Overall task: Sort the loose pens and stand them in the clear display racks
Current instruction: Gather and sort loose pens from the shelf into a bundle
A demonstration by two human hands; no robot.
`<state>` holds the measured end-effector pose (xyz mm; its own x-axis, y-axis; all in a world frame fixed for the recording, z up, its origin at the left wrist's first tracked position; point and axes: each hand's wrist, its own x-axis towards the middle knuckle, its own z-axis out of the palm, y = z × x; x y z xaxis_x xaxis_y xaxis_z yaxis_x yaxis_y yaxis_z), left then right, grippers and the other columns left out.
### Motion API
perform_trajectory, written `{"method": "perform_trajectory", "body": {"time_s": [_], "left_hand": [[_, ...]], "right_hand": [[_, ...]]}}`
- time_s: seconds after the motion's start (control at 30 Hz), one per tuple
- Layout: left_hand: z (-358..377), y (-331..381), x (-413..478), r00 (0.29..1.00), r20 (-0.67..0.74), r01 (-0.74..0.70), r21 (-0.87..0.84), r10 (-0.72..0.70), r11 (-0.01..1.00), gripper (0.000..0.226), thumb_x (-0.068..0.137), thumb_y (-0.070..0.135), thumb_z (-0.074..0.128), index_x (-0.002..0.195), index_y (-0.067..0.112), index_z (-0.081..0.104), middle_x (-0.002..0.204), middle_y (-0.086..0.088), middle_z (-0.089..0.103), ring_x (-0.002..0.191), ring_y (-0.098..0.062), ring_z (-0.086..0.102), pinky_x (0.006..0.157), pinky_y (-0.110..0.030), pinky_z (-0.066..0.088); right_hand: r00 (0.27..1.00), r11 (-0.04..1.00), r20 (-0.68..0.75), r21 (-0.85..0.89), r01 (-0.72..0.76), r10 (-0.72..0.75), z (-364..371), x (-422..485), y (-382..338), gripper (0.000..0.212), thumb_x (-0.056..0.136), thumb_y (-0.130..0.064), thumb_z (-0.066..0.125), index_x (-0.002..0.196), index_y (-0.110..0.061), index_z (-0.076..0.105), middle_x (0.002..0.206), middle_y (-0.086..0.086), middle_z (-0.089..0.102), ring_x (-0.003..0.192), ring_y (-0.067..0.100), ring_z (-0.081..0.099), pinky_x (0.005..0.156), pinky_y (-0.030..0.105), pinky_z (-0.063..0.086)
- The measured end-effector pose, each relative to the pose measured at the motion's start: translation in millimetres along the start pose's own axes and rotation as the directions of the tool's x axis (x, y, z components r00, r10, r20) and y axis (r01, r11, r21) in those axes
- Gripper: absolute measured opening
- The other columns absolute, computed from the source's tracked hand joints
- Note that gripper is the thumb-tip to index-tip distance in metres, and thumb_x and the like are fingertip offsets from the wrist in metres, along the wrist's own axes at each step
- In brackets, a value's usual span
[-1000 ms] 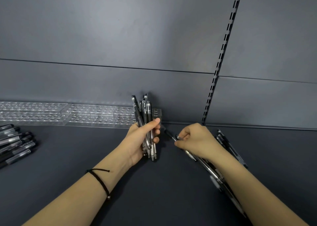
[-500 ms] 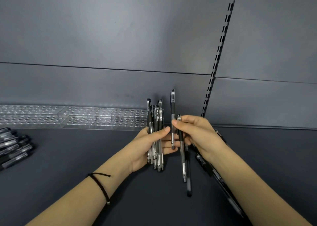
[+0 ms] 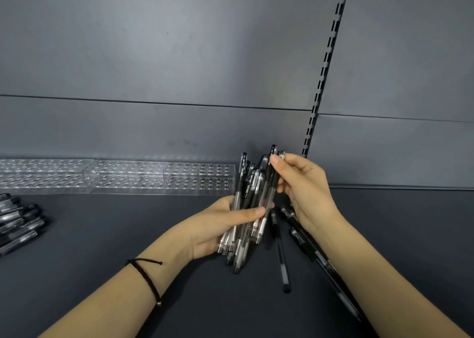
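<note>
**Fingers (image 3: 254, 212) clamp pen bundle (image 3: 252, 191) mid-shelf**

Left hand (image 3: 213, 225) grips the near-upright bundle, thumb across it; pen count unclear. Right hand (image 3: 307, 191) pinches its top ends. One loose pen (image 3: 280, 255) lies just right on the shelf (image 3: 102, 260). At least two more pens (image 3: 307, 245) lie partly hidden under the right forearm. Pen pile (image 3: 18, 225) far left. Clear racks (image 3: 115, 176) line the back; the bundle overlaps their right end. One black wrist cord (image 3: 146, 276).

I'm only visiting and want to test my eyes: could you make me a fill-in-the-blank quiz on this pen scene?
1. The left hand grips a bundle of ___.
2. The clear racks hold ___ pens.
3. The black cord circles the ___ wrist.
4. The right hand pinches the bundle near its ___.
Missing words: pens; no; left; top.
</note>
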<state>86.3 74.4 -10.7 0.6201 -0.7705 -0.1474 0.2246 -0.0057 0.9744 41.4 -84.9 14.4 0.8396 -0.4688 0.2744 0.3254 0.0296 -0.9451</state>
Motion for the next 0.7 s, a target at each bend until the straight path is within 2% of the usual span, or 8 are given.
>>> {"method": "perform_trajectory", "body": {"time_s": [0.1, 0.2, 0.27, 0.33, 0.4, 0.5, 0.6, 0.7], "left_hand": [[3, 2, -2, 1.0, 0.026, -0.012, -0.001, 0.012, 1.0, 0.021, 0.084, 0.017, 0.068, 0.104, 0.017, 0.064, 0.097, 0.008, 0.076, 0.08, -0.002, 0.071, 0.064, -0.024, 0.058], [4, 2, -1, 0.991, 0.111, -0.071, -0.031, 0.074, 0.997, 0.013, 0.082, 0.016, 0.065, 0.095, 0.013, 0.068, 0.099, -0.005, 0.075, 0.089, -0.013, 0.072, 0.074, -0.027, 0.059], [5, 1, 1, 0.983, 0.15, -0.096, -0.059, 0.104, 0.994, 0.005, 0.084, 0.015, 0.067, 0.086, 0.011, 0.066, 0.084, -0.007, 0.072, 0.083, -0.019, 0.071, 0.077, -0.031, 0.059], [8, 0, 3, 0.976, 0.175, -0.121, -0.072, 0.132, 0.99, 0.012, 0.087, 0.014, 0.068, 0.076, 0.014, 0.062, 0.069, -0.003, 0.062, 0.067, -0.016, 0.064, 0.071, -0.031, 0.056], [9, -1, 6, 0.972, 0.173, -0.151, -0.054, 0.158, 0.987, 0.015, 0.084, 0.014, 0.064, 0.073, 0.016, 0.055, 0.063, 0.001, 0.053, 0.059, -0.013, 0.054, 0.063, -0.028, 0.051], [11, 0, 5, 0.972, 0.166, -0.168, -0.014, 0.168, 0.986, 0.018, 0.082, 0.014, 0.068, 0.076, 0.015, 0.051, 0.059, 0.002, 0.048, 0.053, -0.012, 0.048, 0.056, -0.026, 0.046], [11, -2, 6, 0.974, 0.141, -0.178, -0.014, 0.178, 0.984, 0.019, 0.078, 0.013, 0.071, 0.077, 0.016, 0.053, 0.057, 0.001, 0.047, 0.049, -0.012, 0.045, 0.051, -0.026, 0.043], [8, -2, 7, 0.971, 0.102, -0.216, -0.028, 0.218, 0.976, 0.015, 0.077, 0.014, 0.071, 0.072, 0.016, 0.057, 0.057, -0.002, 0.049, 0.048, -0.015, 0.046, 0.05, -0.027, 0.042]], "right_hand": [[0.998, 0.998, 0.017, -0.016, 0.067, -0.066, 4, -3, -4, 0.003, 0.086, -0.014, 0.069, 0.085, -0.016, 0.067, 0.064, -0.012, 0.061, 0.054, 0.004, 0.049, 0.049, 0.017, 0.043], [0.989, 0.989, 0.078, -0.077, 0.129, -0.123, 8, -5, -8, 0.002, 0.088, -0.015, 0.068, 0.087, -0.016, 0.066, 0.066, -0.016, 0.062, 0.056, 0.002, 0.051, 0.051, 0.017, 0.044], [0.979, 0.974, 0.132, -0.143, 0.177, -0.158, 11, -5, -10, 0.001, 0.089, -0.017, 0.067, 0.089, -0.017, 0.066, 0.072, -0.015, 0.063, 0.064, 0.0, 0.055, 0.055, 0.017, 0.045], [0.967, 0.952, 0.151, -0.201, 0.232, -0.204, 15, -4, -14, 0.006, 0.09, -0.018, 0.066, 0.095, -0.022, 0.065, 0.085, -0.012, 0.064, 0.076, -0.002, 0.057, 0.068, 0.015, 0.046], [0.951, 0.919, 0.166, -0.258, 0.299, -0.262, 17, 0, -23, 0.02, 0.092, -0.023, 0.063, 0.11, -0.032, 0.059, 0.112, -0.007, 0.059, 0.094, -0.001, 0.055, 0.081, 0.015, 0.044], [0.924, 0.923, 0.331, -0.26, 0.285, -0.192, 22, 10, -44, 0.029, 0.092, -0.041, 0.057, 0.119, -0.047, 0.052, 0.129, -0.011, 0.054, 0.109, 0.001, 0.056, 0.091, 0.016, 0.042], [0.84, 0.89, 0.531, -0.324, 0.32, -0.109, 28, 20, -53, 0.021, 0.088, -0.031, 0.066, 0.109, -0.033, 0.068, 0.113, -0.01, 0.069, 0.106, 0.005, 0.063, 0.095, 0.021, 0.046], [0.791, 0.819, 0.599, -0.387, 0.424, -0.126, 30, 22, -51, 0.018, 0.081, -0.013, 0.077, 0.098, -0.015, 0.075, 0.106, -0.006, 0.071, 0.101, -0.001, 0.064, 0.092, 0.015, 0.044]]}}
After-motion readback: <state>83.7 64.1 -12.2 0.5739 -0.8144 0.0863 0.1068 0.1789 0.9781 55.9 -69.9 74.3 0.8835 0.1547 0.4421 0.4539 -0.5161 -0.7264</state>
